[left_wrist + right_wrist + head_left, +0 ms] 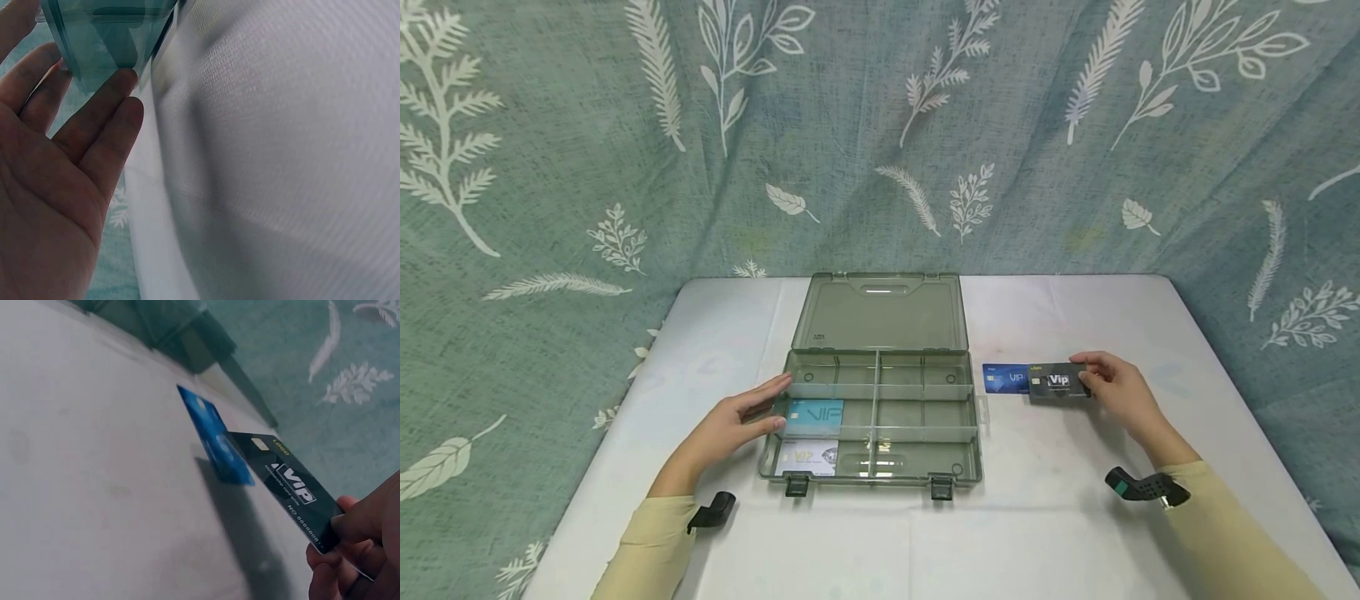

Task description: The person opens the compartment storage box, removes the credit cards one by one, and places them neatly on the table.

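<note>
My right hand [1120, 392] pinches a black VIP card [1057, 381] by its right end, thumb on top, to the right of the box. The black card's left end overlaps a blue VIP card [1004, 378] in the head view; the right wrist view shows the blue card [215, 437] beyond it. My left hand [733, 425] rests its extended fingertips against the left side of a clear grey-green compartment box [925, 481]. Inside the box's left column, a light blue VIP card [815, 417] lies in the middle compartment and a white VIP card [806, 457] in the front one.
The box's lid [883, 312] is folded back behind it. Two latches stick out at the front, one being the right latch [942, 487]. A white cloth [910, 550] covers the table, and a green leaf-patterned curtain [850, 167] hangs around its back and sides.
</note>
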Motion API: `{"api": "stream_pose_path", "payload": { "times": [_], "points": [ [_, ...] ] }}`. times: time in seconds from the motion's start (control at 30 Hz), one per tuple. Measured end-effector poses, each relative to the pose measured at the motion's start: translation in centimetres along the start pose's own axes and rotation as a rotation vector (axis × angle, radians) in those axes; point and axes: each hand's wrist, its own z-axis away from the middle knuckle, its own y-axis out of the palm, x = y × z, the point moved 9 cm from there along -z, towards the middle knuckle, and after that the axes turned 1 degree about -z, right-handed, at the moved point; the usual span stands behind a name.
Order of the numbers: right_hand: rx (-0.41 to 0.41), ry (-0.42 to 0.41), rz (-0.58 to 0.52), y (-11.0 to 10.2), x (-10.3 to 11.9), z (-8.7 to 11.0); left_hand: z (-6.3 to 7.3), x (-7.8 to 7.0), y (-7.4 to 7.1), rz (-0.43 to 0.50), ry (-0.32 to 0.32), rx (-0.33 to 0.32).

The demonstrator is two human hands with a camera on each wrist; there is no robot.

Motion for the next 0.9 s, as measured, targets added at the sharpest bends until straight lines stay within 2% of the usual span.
{"api": "stream_pose_path", "payload": {
  "times": [0.27, 0.53, 0.77, 0.9],
  "points": [
    [0.005, 0.077, 0.002, -0.2, -2.4, -1.4, 0.0, -0.1, 0.0, 0.011, 0.016, -0.001],
    [-0.014, 0.037, 0.098, 0.0, -3.3, -2.2, 0.0, -0.1, 0.0, 0.017, 0.013, 0.004],
    [-0.016, 0.057, 0.13, 0.4, -3.2, -2.4, 0.0, -0.1, 0.0, 0.006, 0.015, 0.005],
    [-0.028, 0.037, 0.17, 0.6, -2.9, -2.3, 0.0, 0.0, 0.0, 0.001, 0.006, 0.004]
  ]
}}
